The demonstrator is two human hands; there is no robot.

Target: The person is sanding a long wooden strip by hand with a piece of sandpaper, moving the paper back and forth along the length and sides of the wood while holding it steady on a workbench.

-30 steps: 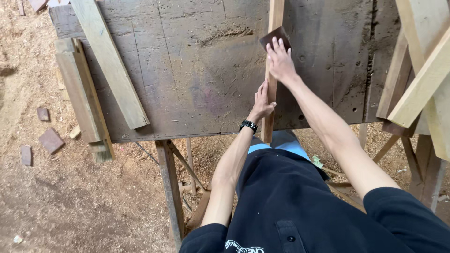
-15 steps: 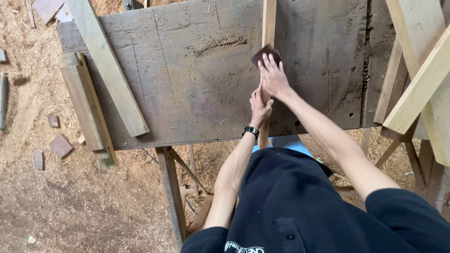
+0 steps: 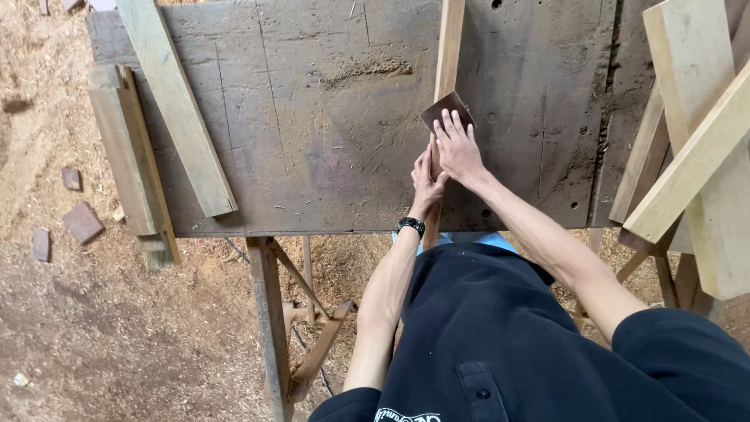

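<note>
A narrow wooden strip point(image 3: 448, 55) lies lengthwise across a dark, worn workbench point(image 3: 328, 141). My right hand point(image 3: 459, 148) presses a brown sheet of sandpaper point(image 3: 442, 109) flat onto the strip, fingers spread over it. My left hand point(image 3: 427, 184), with a black wristwatch point(image 3: 411, 226) on its wrist, grips the strip just nearer to me and holds it against the bench.
A pale plank point(image 3: 176, 101) lies slanted on the bench's left part, with shorter boards point(image 3: 129, 156) stacked at the left edge. More planks point(image 3: 695, 156) lean at the right. Sawdust and brick pieces point(image 3: 82, 222) cover the ground; the bench's wooden legs point(image 3: 269, 320) stand below.
My right hand has slid the sandpaper back and forth along the strip within a short stretch. My left hand has kept its grip on the strip.
</note>
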